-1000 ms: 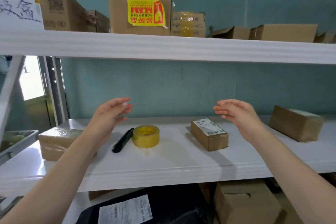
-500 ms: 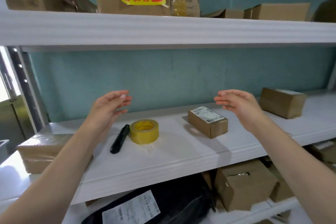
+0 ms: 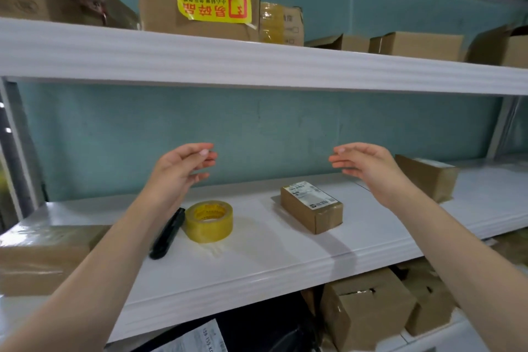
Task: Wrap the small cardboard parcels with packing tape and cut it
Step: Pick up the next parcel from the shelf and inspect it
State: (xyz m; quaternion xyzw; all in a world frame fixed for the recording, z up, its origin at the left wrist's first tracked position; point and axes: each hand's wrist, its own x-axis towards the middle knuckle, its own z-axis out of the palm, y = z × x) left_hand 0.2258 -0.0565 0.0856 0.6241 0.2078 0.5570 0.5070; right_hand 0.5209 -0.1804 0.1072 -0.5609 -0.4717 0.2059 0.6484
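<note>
Left hand (image 3: 178, 173), right hand (image 3: 370, 170) apart above shelf (image 3: 257, 254), parcel (image 3: 313, 210) below gap

A small brown parcel (image 3: 313, 210) with a white label on top lies flat on the shelf (image 3: 271, 251). Left of it, well apart, a yellow tape roll (image 3: 208, 221) lies flat, with a black cutter (image 3: 167, 234) just beside it.

Two hands (image 3: 177, 177) (image 3: 371, 170), one tape (image 3: 208, 223), one cutter (image 3: 167, 234)

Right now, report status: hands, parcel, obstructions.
Left hand and right hand open, holding nothing. Parcel on shelf, untouched. Tape and cutter left of it, nothing between hands and parcel.
</note>
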